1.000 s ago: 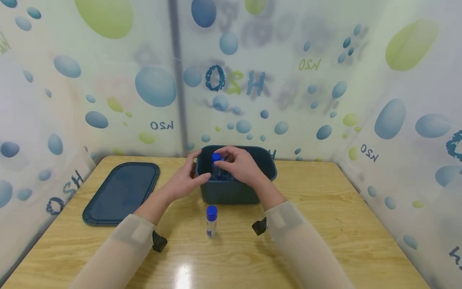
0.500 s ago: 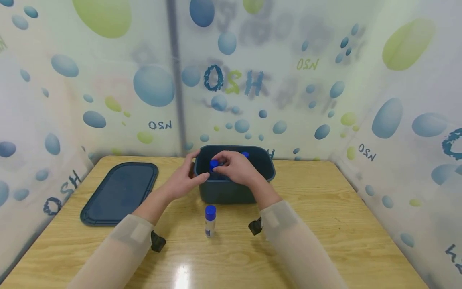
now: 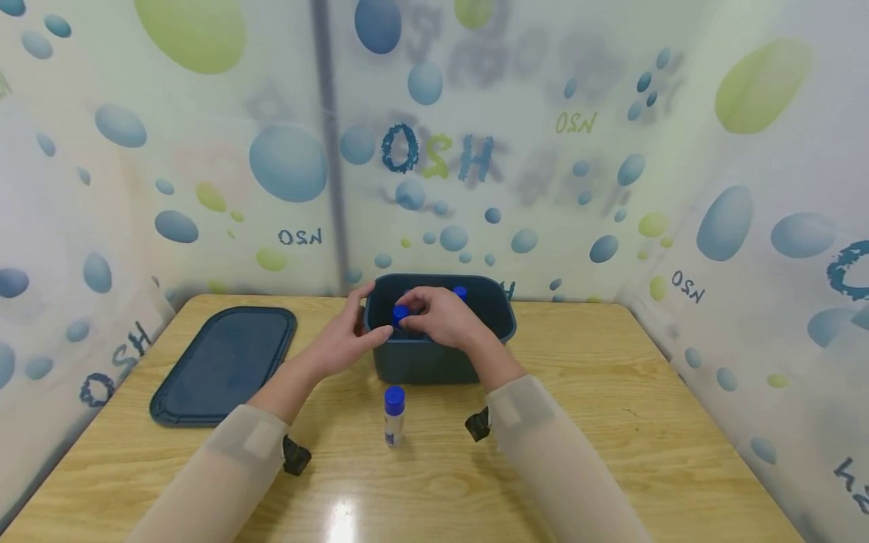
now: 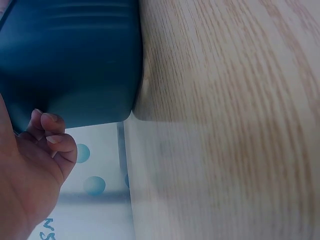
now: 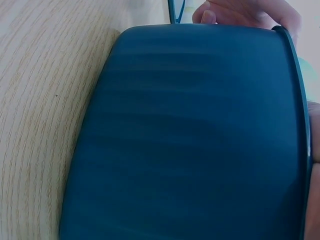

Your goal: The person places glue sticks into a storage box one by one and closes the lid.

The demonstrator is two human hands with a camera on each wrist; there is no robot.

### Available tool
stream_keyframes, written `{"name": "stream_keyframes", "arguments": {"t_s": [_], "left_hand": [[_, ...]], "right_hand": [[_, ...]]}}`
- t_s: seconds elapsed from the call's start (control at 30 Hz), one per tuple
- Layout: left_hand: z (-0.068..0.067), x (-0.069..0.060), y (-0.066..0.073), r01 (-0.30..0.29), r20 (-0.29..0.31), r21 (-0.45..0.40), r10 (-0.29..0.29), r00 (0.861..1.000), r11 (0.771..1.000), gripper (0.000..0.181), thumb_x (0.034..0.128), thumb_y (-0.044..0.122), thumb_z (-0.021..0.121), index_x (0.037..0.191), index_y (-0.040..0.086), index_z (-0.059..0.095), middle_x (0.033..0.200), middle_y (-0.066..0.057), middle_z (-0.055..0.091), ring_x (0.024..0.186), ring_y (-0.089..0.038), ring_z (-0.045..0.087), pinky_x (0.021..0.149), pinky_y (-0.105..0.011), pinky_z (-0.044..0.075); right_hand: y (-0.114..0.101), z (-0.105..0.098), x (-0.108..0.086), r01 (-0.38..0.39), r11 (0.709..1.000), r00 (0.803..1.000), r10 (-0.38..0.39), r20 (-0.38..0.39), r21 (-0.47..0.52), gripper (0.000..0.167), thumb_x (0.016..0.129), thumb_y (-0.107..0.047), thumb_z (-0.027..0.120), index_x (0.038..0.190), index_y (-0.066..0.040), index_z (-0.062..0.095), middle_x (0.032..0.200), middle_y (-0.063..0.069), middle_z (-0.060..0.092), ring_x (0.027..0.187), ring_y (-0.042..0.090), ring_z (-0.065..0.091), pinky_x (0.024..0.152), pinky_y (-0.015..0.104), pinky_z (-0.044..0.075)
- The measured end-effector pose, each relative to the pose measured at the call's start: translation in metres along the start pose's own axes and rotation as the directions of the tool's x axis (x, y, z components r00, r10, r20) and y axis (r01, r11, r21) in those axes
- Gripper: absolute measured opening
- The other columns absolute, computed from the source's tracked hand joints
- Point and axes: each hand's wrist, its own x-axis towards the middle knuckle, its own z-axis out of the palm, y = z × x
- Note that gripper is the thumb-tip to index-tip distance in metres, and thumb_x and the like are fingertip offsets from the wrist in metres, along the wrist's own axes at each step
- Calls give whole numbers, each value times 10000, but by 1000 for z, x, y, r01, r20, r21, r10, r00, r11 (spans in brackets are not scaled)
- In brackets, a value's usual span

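Note:
A dark blue-green plastic bin [image 3: 428, 365] stands near the table's back edge. My left hand [image 3: 338, 343] holds its left end, thumb at the front rim and index finger reaching toward the back rim; other fingers [image 4: 62, 145] curl against the outer side. Inside the bin, my right hand [image 3: 441, 318] pinches a glue stick [image 3: 400, 313] by its blue cap, the lower part hidden by the front wall. Another blue cap [image 3: 460, 292] shows behind the right hand. In front of the bin a blue-capped glue stick [image 3: 394, 416] stands upright on the table.
The bin's flat dark lid [image 3: 224, 366] lies on the wooden table [image 3: 611, 422] at the left. A printed curtain [image 3: 434, 90] with blue and green drops closes off the back and both sides.
The right hand has lowered its glue stick deeper into the bin and slightly toward the front. Another blue cap has come into sight behind that hand. The left hand keeps its place.

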Motion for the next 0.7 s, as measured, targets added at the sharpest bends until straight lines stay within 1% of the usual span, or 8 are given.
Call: {"name": "stream_keyframes", "arguments": {"t_s": [0.13, 0.33, 0.47, 0.7], "left_hand": [[0, -1, 0, 2, -1, -5, -2, 1000, 1000, 925, 1092, 495, 643, 1765, 212, 75, 1166, -165, 659, 1010, -269, 596, 864, -376, 513], [0, -1, 1, 6, 1, 1, -6, 1000, 1000, 928, 1096, 502, 636, 1766, 209, 64, 1217, -177, 669, 1042, -274, 604, 898, -380, 519], [0, -1, 1, 10, 0, 7, -10, 1000, 1000, 932, 1093, 512, 637, 1766, 214, 66, 1217, -174, 668, 1045, -275, 602, 897, -378, 521], [1, 0, 0, 8, -8, 15, -8, 1000, 1000, 930, 1089, 513, 640, 1766, 218, 74, 1161, -157, 661, 1013, -269, 592, 863, -373, 511]], "right_hand": [[0, 0, 0, 1, 1000, 1000, -1, 4, 18, 330, 1074, -220, 734, 1400, -172, 719, 1303, 56, 722, 1057, 184, 749, 1006, 418, 618], [0, 1, 0, 12, 998, 1000, -12, 4, 60, 334, 1083, -202, 718, 1413, -151, 706, 1334, 70, 729, 1054, 187, 773, 1004, 414, 627], [1, 1, 0, 16, 997, 1000, -16, -1, 79, 324, 1088, -193, 708, 1408, -140, 708, 1336, 74, 736, 1037, 184, 777, 993, 412, 633], [2, 1, 0, 21, 996, 1000, -20, -7, 88, 328, 1093, -196, 700, 1416, -139, 704, 1344, 82, 737, 1002, 176, 781, 958, 392, 642]]}}
